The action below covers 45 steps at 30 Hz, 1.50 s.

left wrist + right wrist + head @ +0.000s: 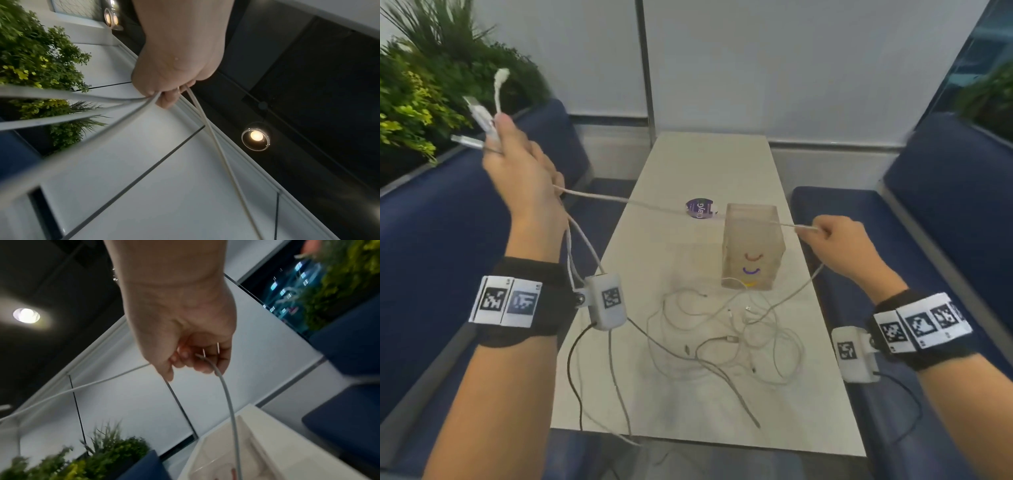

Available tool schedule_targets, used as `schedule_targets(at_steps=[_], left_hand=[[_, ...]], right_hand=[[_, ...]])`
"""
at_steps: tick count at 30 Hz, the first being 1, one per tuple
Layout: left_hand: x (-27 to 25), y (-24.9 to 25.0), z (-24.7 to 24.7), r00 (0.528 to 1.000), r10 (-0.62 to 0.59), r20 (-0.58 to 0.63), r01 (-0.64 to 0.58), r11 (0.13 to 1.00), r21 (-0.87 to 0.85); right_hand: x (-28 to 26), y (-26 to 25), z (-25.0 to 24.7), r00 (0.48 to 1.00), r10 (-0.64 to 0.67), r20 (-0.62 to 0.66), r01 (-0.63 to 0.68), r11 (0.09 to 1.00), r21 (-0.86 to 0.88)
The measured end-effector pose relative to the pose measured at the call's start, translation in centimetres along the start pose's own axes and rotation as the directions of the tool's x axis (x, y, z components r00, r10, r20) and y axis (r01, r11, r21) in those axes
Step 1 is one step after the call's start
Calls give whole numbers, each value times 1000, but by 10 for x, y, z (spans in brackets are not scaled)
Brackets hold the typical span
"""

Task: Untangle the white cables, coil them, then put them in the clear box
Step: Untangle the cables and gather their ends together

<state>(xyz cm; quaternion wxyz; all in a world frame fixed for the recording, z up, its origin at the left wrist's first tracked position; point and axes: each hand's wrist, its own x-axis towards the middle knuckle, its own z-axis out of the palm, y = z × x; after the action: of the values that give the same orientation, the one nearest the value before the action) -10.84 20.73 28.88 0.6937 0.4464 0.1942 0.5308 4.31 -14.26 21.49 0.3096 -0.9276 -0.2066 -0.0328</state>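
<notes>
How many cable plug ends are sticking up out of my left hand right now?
3. A rounded white plug points highest, a flat metal USB plug angles up-left below it, and another USB plug points left above the left hand. More may be hidden inside the fist.

- The head view was evenly and softly lit, with only faint shadows on the worktop (698, 164) around the clear box (753, 246).
- Straight lines bowed toward its edges, and the plants (431, 102) left of the box were smeared.
- Both wrist views were dim, with glowing ceiling lamps (256, 136) flaring against dark ceiling.
- The white cables (61, 95) nearest the left wrist lens were blurred streaks.
</notes>
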Motion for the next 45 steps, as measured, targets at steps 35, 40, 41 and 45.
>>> schedule_targets(at_steps=[35, 40, 41, 45], left_hand=[[-63, -41, 23, 767, -450, 458, 368, 893, 260], [-72, -38, 10, 601, -610, 516, 472, 792, 387], [-74, -38, 8, 579, -625, 523, 476, 780, 406], [-82, -35, -5, 522, -657, 545, 435, 754, 493]], right_hand=[[-25, -17, 96, 860, -94, 502, -54, 961, 272], [-45, -2, 208, 681, 223, 697, -434, 890, 139], [-47, -3, 220, 695, 282, 662, -401, 915, 31], [-50, -2, 251, 799, 268, 538, -124, 949, -289]])
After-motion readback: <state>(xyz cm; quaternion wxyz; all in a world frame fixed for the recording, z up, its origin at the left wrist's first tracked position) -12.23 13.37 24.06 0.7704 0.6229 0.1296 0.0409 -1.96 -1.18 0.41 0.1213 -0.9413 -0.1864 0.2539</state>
